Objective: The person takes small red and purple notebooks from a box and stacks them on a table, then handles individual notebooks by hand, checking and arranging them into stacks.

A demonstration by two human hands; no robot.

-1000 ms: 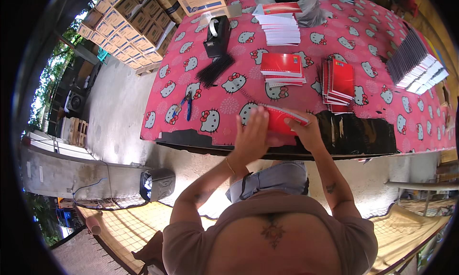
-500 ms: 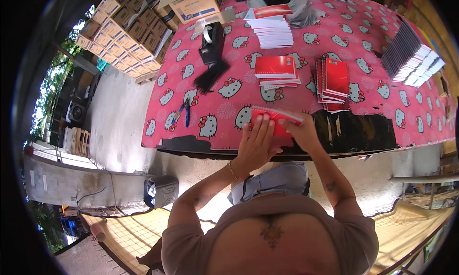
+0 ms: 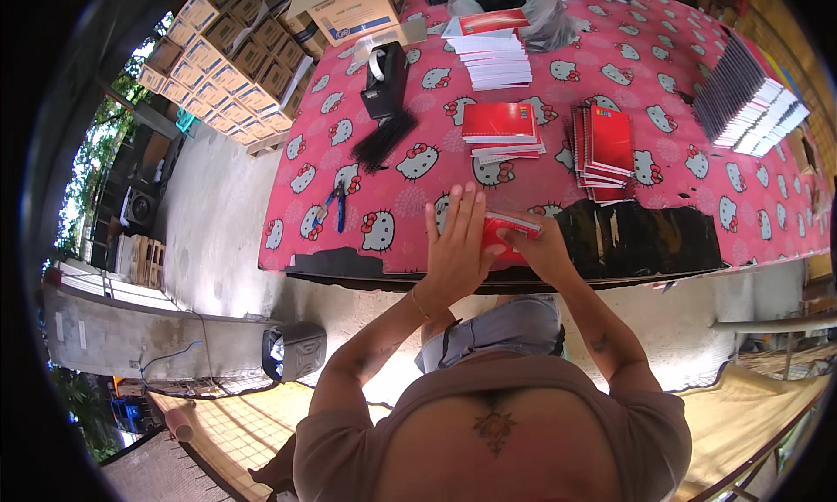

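A red notebook point(image 3: 499, 233) is at the front edge of the table, partly hidden by my hands. My right hand point(image 3: 542, 249) grips its right side, thumb bent over the cover. Against its left side rests my left hand point(image 3: 458, 236), flat with the fingers stretched out and the thumb near the cover. Just beyond lies a small stack of red notebooks point(image 3: 499, 121). Right of that is another stack of spiral-bound red notebooks point(image 3: 610, 144). Pliers with blue handles point(image 3: 340, 210) lie to the left, near a bundle of thin black strands point(image 3: 384, 142).
A black tape dispenser point(image 3: 386, 79) stands behind the strands. Farther back are a taller pile of notebooks point(image 3: 493, 57) and a grey plastic bag point(image 3: 554, 18). Spiral-bound books point(image 3: 754, 96) are piled at the right. Stacked cartons point(image 3: 222, 66) stand beyond the table's left edge.
The notebook has been turned from lying wide across to a narrower, more upright hold between my hands. My left hand has straightened, its fingers now pointing away along the notebook's left side.
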